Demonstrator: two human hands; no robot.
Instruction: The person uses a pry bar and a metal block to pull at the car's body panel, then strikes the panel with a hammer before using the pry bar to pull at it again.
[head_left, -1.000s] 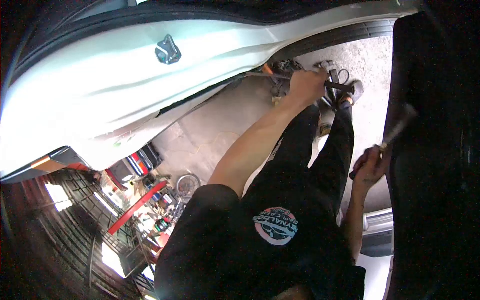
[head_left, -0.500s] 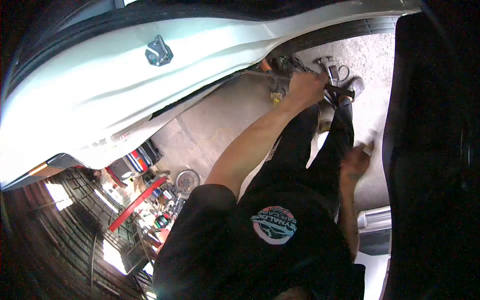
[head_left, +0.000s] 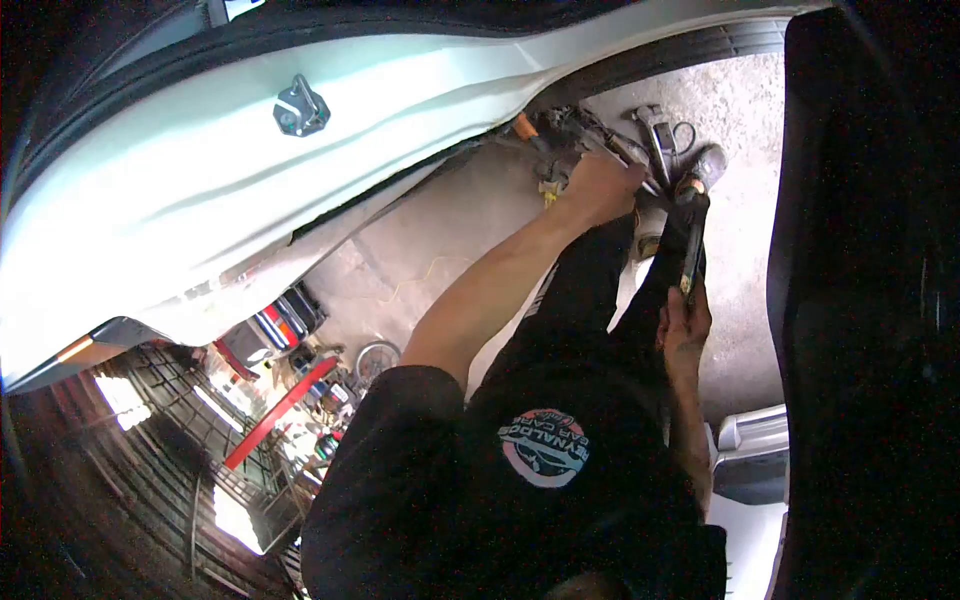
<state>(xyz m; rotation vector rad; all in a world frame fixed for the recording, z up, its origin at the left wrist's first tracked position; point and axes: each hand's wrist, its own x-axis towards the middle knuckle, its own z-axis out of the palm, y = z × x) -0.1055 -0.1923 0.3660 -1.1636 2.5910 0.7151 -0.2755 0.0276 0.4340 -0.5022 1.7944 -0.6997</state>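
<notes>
My left hand point(head_left: 605, 190) is closed round a dark bar point(head_left: 652, 186) that sticks out past the fist, close by the dirty wheel-side parts point(head_left: 575, 135) under the white car panel. An orange part point(head_left: 525, 127) and a yellow piece point(head_left: 548, 192) show beside that hand. Lower on the right, my right hand point(head_left: 685, 320) grips the handle of a hammer point(head_left: 692, 250). The hammer's dark head overlaps the outer end of the bar in this view.
The white car panel point(head_left: 400, 90) curves overhead, with a latch point(head_left: 301, 106) on it. A metal tool point(head_left: 655, 140) lies on the concrete near my shoe point(head_left: 708, 165). Tools and a red bar point(head_left: 280, 412) clutter the left. A dark surface point(head_left: 870, 300) bounds the right.
The hammer, blurred and low at the right before, has swung up and inward to the bar's end. My left hand keeps its grip on the bar, having shifted slightly.
</notes>
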